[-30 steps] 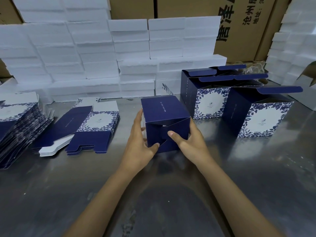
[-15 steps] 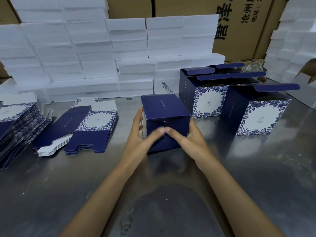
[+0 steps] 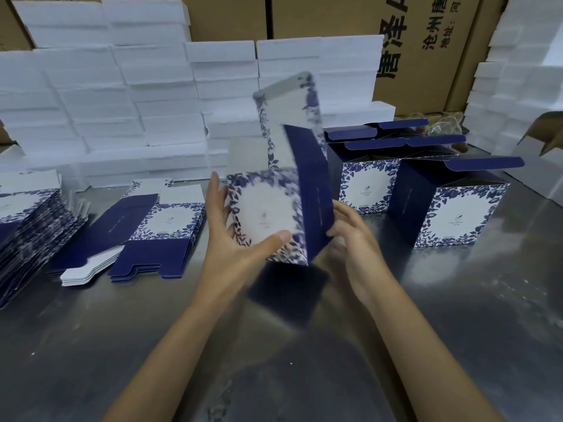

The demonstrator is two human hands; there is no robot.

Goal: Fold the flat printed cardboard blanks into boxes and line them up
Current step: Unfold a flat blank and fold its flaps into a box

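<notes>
at nine o'clock i see a slanted stack of flat blanks (image 3: 27,229), thin card printed navy and white with a blue leaf pattern. just to its right lies a second, lower pile of blanks (image 3: 152,236), navy panels and a white floral panel facing up, white tabs poking out at its near edge. both rest on the metal table (image 3: 91,345), a dull scratched steel sheet with soft reflections.

in the centre i have the box (image 3: 274,214) lifted off the table, tilted and blurred. its white face with the leafy border looks toward me, a navy side panel turns to three o'clock, and the lid flap stands up at twelve o'clock. my left hand (image 3: 234,242) holds it: the thumb lies across the lower edge of the white face, the fingers reach up along the left side. my right hand (image 3: 356,239) sits at the navy side, fingers loosely curled with the tips touching the panel's lower edge; i cannot tell whether they really grip it.

at two o'clock stand the finished boxes (image 3: 451,208), square, upright, lids open, lined up in a row running back from the nearest one; they are near the held box, just beyond my right hand.

behind everything, from ten to one o'clock, white foam slabs (image 3: 122,102) are stacked in rough-edged layers, with brown cartons (image 3: 335,13) behind them bearing black print.
</notes>
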